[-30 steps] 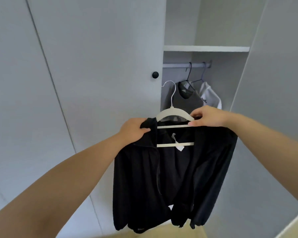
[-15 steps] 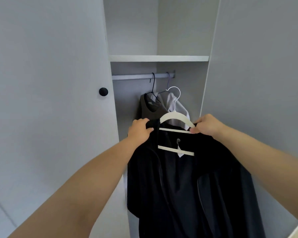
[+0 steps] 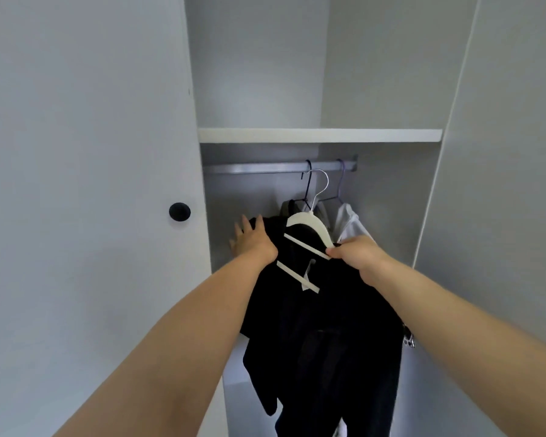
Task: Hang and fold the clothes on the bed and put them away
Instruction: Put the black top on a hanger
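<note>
In the middle of the frame a black garment [image 3: 328,326] of soft fabric hangs on a white hanger [image 3: 309,222] with a thin metal hook and two flat crossbars. It is held inside the open wardrobe, below the silver clothes rail [image 3: 259,168]. The hanger is tilted, its right end lower than its left. Its hook reaches up to the rail's lower edge in the picture, but whether it sits over the rail cannot be told. The right hand [image 3: 355,255] is clamped on the right end of the hanger, thumb and fingers pinching it together with the garment's shoulder. The left hand [image 3: 251,239] lies flat on the garment's left shoulder, fingers straight and spread apart, gripping nothing. The garment's sleeves and body hang toward the bottom of the frame between the two bare forearms. Behind it, two dark wire hangers [image 3: 308,184] are hooked over the rail, one carrying a grey garment [image 3: 289,208], the other a white garment [image 3: 350,223]. Above the rail a white shelf [image 3: 319,135] spans the compartment. At left stands a pale grey wardrobe door [image 3: 85,152] with a round black knob [image 3: 179,211]. Another pale panel [image 3: 501,184] fills the right side.
</note>
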`<state>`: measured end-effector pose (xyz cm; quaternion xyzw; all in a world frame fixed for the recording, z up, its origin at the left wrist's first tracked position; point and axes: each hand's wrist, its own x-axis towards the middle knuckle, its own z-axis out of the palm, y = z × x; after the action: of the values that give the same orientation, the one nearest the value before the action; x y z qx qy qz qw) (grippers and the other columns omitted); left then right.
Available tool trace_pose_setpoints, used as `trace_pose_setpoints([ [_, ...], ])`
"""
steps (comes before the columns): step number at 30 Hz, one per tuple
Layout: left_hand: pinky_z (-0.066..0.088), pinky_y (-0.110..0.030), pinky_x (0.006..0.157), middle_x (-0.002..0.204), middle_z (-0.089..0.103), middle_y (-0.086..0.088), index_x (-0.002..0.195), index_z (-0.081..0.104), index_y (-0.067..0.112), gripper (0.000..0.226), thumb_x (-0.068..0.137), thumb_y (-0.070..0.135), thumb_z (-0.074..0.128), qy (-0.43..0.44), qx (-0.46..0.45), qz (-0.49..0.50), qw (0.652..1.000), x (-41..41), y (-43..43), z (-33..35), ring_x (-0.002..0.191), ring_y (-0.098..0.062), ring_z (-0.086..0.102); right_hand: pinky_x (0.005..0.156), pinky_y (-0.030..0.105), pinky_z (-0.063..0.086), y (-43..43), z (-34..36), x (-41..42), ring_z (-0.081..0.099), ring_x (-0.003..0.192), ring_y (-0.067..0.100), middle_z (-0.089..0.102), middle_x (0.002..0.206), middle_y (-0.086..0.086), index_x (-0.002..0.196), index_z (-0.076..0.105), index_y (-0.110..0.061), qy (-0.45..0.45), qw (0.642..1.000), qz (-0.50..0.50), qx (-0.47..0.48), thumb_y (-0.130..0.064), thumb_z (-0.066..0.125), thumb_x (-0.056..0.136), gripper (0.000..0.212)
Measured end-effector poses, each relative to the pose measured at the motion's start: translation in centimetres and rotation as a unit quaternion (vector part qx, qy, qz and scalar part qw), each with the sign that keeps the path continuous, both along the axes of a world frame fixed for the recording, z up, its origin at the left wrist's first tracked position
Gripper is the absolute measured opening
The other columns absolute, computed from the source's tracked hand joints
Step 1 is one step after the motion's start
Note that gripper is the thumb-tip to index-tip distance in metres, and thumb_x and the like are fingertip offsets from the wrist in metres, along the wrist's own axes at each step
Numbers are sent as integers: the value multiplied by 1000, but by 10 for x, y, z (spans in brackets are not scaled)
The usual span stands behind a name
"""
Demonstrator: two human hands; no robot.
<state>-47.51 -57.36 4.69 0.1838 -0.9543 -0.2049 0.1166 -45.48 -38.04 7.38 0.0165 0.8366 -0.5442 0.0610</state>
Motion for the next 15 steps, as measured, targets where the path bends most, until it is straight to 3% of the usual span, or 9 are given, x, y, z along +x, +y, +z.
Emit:
trace_pose_setpoints([
  [5,6,-48,117,160,-14,-7,153,1,28,86,87,13,56,82,-102,61,989,-49,-17,36,147,-30,-8,81,39,50,-27,28,-34,57,81,29,51,80,14,90,48,-4,-20,998,5,-66,1,60,86,14],
  [8,7,-52,116,160,-13,-6,152,-1,29,85,89,14,55,108,-174,82,975,-74,-35,52,146,-32,-9,90,44,50,-42,39,-58,58,92,32,52,85,15,101,49,-1,-17,995,7,-98,2,57,85,18],
  [10,3,-53,117,159,-17,-4,152,-7,28,88,90,15,55,90,-157,90,979,-89,-42,57,146,-33,-14,91,43,50,-49,42,-73,57,96,31,53,89,15,107,52,1,-34,993,14,-113,3,53,87,20],
  [12,0,-52,118,159,-19,0,152,-7,28,87,90,15,53,94,-127,73,985,-104,-43,57,145,-31,-17,92,41,48,-57,46,-85,54,88,27,49,86,14,102,55,0,-44,989,21,-139,5,49,91,13],
  [15,0,-49,118,160,-14,4,153,1,29,86,86,7,51,139,-114,40,983,-124,-46,53,145,-28,-18,94,40,47,-67,43,-107,54,95,28,54,103,18,125,52,4,-54,990,41,-125,4,49,93,33],
])
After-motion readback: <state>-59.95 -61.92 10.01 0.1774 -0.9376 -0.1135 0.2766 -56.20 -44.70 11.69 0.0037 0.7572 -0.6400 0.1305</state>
